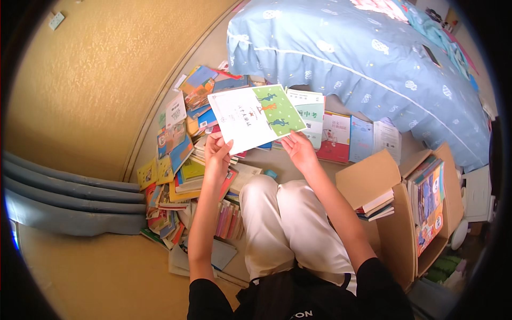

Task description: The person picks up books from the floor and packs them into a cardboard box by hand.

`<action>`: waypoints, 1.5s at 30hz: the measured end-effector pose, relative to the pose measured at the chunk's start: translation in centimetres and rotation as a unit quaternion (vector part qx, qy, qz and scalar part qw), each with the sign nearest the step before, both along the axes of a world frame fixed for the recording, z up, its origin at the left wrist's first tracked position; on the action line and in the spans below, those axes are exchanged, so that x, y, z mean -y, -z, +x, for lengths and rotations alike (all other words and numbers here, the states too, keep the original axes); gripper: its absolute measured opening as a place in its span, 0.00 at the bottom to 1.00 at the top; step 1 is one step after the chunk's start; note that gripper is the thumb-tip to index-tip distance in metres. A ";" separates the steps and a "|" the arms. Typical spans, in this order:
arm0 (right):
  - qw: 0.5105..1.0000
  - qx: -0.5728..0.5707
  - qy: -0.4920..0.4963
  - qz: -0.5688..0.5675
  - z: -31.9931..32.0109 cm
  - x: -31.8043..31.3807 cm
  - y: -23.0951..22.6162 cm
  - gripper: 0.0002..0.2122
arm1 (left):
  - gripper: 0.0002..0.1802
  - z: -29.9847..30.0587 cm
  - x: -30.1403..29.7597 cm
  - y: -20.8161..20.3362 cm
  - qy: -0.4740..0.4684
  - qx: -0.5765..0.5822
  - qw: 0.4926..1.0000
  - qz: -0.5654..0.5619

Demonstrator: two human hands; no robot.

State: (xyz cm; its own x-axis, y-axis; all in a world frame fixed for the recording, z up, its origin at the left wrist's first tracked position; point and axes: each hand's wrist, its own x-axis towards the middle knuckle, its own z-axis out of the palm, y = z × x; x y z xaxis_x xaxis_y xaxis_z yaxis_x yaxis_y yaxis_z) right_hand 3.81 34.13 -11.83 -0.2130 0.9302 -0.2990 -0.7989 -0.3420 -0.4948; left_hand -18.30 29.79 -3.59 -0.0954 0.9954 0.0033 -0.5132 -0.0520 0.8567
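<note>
Above my knees I hold a thin book (237, 120) with a white cover, its right part green with small blue and orange figures. My left hand (217, 154) pinches its lower left edge, thumb on top. At its lower right corner, my right hand (300, 149) grips the edge with the fingers partly hidden beneath. The book is tilted and hides part of the pile behind it. Just beyond my right hand lie a green-and-white book (314, 125), a red-and-white book (335, 133) and a light blue book (361, 140).
A large heap of mixed books (173, 138) spreads on the floor along the wall at left. An opened cardboard box (397, 229) holding books stands to my right. A bed with a blue cover (320, 53) is ahead; a blue-grey curtain (69, 200) hangs at left.
</note>
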 end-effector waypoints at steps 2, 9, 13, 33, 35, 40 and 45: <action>0.999 0.014 0.025 0.030 2.3 2.8 -2.4 0.15 | 0.11 2.5 2.7 -1.7 0.012 0.005 1.000 0.027; 0.986 0.051 0.117 0.106 10.2 13.6 -10.4 0.15 | 0.29 10.6 13.0 -3.6 0.087 0.055 0.993 0.053; 0.973 0.072 0.165 0.142 14.4 18.6 -13.2 0.16 | 0.47 14.5 17.3 -5.0 0.129 0.039 0.990 0.050; 0.934 0.283 0.136 0.170 31.4 31.3 -14.5 0.21 | 0.26 25.7 21.2 -3.5 0.402 -0.183 0.897 0.031; 0.931 0.293 0.146 0.160 32.2 31.6 -14.0 0.20 | 0.24 26.6 21.3 -3.3 0.431 -0.169 0.887 -0.002; 0.919 0.331 0.165 0.135 33.6 32.5 -14.5 0.19 | 0.22 29.1 22.0 -2.6 0.437 -0.127 0.890 0.021; 0.817 0.493 0.267 0.138 35.1 33.5 -13.0 0.16 | 0.22 31.1 22.3 -1.3 0.418 -0.135 0.898 0.025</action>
State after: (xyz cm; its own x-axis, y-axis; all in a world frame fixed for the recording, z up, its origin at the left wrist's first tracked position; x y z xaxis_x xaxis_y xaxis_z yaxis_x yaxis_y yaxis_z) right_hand 38.94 0.65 1.18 0.4621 0.8731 0.1556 0.0345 0.1576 -0.9869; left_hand 12.79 7.51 -2.31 0.6955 0.7174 -0.0395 -0.1647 0.2127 0.9632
